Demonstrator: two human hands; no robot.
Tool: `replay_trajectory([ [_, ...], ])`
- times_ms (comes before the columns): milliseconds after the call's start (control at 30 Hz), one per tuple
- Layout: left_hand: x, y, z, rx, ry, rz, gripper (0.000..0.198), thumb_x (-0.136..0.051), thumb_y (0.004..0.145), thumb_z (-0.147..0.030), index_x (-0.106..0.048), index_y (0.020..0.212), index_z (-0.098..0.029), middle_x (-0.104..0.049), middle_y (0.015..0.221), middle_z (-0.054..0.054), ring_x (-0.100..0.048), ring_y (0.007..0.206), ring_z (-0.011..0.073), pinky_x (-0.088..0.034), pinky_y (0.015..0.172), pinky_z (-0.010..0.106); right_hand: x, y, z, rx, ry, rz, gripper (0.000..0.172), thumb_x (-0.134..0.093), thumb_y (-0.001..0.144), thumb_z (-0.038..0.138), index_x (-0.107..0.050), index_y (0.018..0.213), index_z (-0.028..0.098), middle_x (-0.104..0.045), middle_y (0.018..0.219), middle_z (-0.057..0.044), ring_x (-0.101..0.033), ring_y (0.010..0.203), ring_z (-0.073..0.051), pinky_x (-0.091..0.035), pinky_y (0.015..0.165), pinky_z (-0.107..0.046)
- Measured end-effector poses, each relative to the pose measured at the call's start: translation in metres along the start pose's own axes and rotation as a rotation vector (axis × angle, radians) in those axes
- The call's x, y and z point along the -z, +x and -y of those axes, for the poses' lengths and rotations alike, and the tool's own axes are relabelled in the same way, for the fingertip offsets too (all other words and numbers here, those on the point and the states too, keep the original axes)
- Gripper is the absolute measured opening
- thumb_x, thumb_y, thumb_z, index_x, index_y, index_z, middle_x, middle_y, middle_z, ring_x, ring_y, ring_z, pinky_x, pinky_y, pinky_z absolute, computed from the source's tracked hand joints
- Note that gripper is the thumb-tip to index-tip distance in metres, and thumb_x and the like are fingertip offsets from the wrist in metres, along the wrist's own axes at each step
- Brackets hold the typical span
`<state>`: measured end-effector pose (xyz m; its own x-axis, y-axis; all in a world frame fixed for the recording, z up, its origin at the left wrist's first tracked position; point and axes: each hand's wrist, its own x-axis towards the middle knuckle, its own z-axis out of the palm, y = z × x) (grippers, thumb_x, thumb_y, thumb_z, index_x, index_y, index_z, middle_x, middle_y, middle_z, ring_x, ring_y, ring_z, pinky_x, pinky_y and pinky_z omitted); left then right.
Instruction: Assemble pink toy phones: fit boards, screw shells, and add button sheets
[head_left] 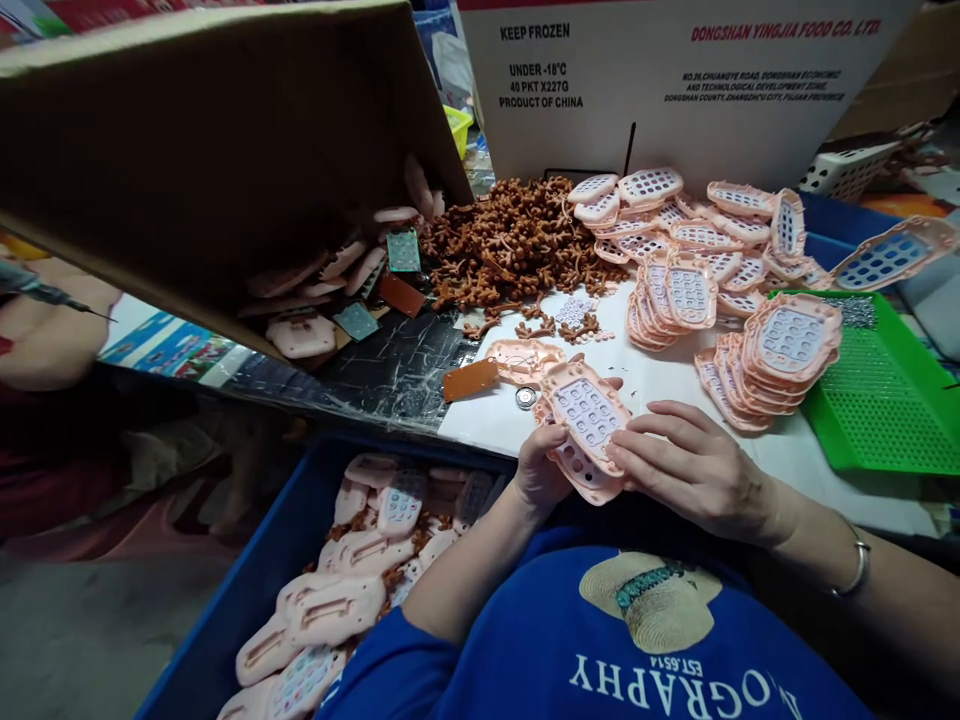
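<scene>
Two pink plastic shells lie one over the other between my hands. The upper pink shell (589, 412) carries a whitish keypad sheet with raised buttons; the lower one (581, 470) shows round holes. My left hand (541, 465) grips their left side, thumb on the rim. On the right edge rest the fingers of my right hand (694, 465), gathered against the shell. Just beyond sit another pink shell (523, 358), a small round speaker (526, 397) and a brown circuit board (470, 380) on the white sheet.
A heap of brown branched plastic parts (510, 240) is at the back. Pink shells with keypads (791, 345) are stacked at right beside a green tray (877, 400). An open cardboard box (225, 150) stands left. Below, a blue bin (225, 600) holds pink cases. Another person (52, 340) is at far left.
</scene>
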<state>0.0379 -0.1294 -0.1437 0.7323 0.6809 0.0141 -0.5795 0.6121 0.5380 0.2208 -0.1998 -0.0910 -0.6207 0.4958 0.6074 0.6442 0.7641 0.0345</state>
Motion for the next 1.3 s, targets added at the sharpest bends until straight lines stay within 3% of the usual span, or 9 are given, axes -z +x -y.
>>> replay_trajectory([
  [200,-0.001,0.002,0.002,0.066,-0.04,-0.012,0.087,-0.065,0.063,-0.042,-0.045,0.142,-0.012,-0.071,0.112,0.015,-0.063,0.113,0.0376,-0.046,0.099,0.049,-0.002,-0.004,0.004,-0.027,-0.038,-0.069,0.025,-0.049,0.094,0.01,-0.068,0.109,0.006,-0.074,0.108,-0.012,-0.065,0.103,-0.024,-0.051,0.096,-0.046],
  [433,-0.012,0.002,-0.001,-0.043,-0.011,-0.034,0.094,-0.072,0.054,-0.039,-0.047,0.141,-0.015,-0.068,0.121,0.016,-0.058,0.121,0.0417,-0.045,0.102,0.049,0.003,-0.006,0.011,-0.12,-0.164,-0.162,0.025,-0.049,0.095,0.012,-0.07,0.108,0.014,-0.075,0.109,-0.005,-0.064,0.107,-0.019,-0.041,0.106,-0.043],
  [567,-0.012,0.002,-0.001,-0.034,0.008,-0.035,0.092,-0.075,0.053,-0.034,-0.049,0.139,-0.016,-0.067,0.123,0.015,-0.056,0.123,0.0425,-0.045,0.102,0.05,0.0,-0.005,0.009,-0.062,-0.112,-0.143,0.022,-0.053,0.091,0.01,-0.071,0.105,0.011,-0.076,0.105,-0.008,-0.065,0.103,-0.021,-0.048,0.098,-0.041],
  [667,-0.012,0.004,0.002,-0.013,0.017,-0.105,0.085,-0.078,0.058,-0.037,-0.052,0.137,-0.016,-0.068,0.121,0.015,-0.057,0.122,0.0403,-0.044,0.103,0.049,0.001,-0.003,0.002,-0.047,-0.092,-0.14,0.021,-0.053,0.091,0.01,-0.07,0.102,0.011,-0.076,0.1,-0.008,-0.066,0.098,-0.021,-0.051,0.093,-0.043],
  [767,-0.015,0.011,0.003,-0.038,-0.015,-0.211,0.075,-0.077,0.066,-0.045,-0.056,0.133,-0.018,-0.069,0.119,0.013,-0.063,0.113,0.0345,-0.048,0.098,0.046,0.011,0.001,-0.015,-0.077,-0.162,-0.146,0.019,-0.058,0.088,0.011,-0.07,0.103,0.014,-0.077,0.099,-0.007,-0.066,0.096,-0.021,-0.051,0.093,-0.043],
  [900,-0.019,0.018,-0.001,-0.058,-0.09,-0.223,0.07,-0.076,0.07,-0.046,-0.055,0.131,-0.017,-0.065,0.126,0.015,-0.068,0.102,0.027,-0.052,0.09,0.039,0.03,0.006,-0.061,-0.167,-0.456,-0.119,0.017,-0.066,0.084,0.015,-0.073,0.099,0.019,-0.077,0.096,-0.004,-0.066,0.093,-0.022,-0.048,0.093,-0.043],
  [1100,-0.023,0.017,-0.008,-0.004,-0.209,-0.331,0.06,-0.063,0.082,-0.047,-0.057,0.126,-0.007,-0.066,0.121,0.021,-0.069,0.102,0.0267,-0.051,0.093,0.037,0.039,0.006,-0.131,-0.393,-0.672,0.163,0.025,-0.05,0.094,0.023,-0.074,0.086,0.02,-0.076,0.089,-0.005,-0.064,0.094,-0.024,-0.042,0.093,-0.044],
  [1300,-0.023,0.017,-0.017,0.028,-0.294,-0.444,0.054,-0.044,0.094,-0.053,-0.056,0.127,-0.011,-0.07,0.108,0.018,-0.07,0.099,0.0276,-0.051,0.095,0.044,0.026,-0.002,-0.14,-0.34,-0.615,0.275,0.03,-0.045,0.098,0.028,-0.073,0.09,0.02,-0.076,0.095,-0.004,-0.063,0.099,-0.023,-0.038,0.101,-0.045],
])
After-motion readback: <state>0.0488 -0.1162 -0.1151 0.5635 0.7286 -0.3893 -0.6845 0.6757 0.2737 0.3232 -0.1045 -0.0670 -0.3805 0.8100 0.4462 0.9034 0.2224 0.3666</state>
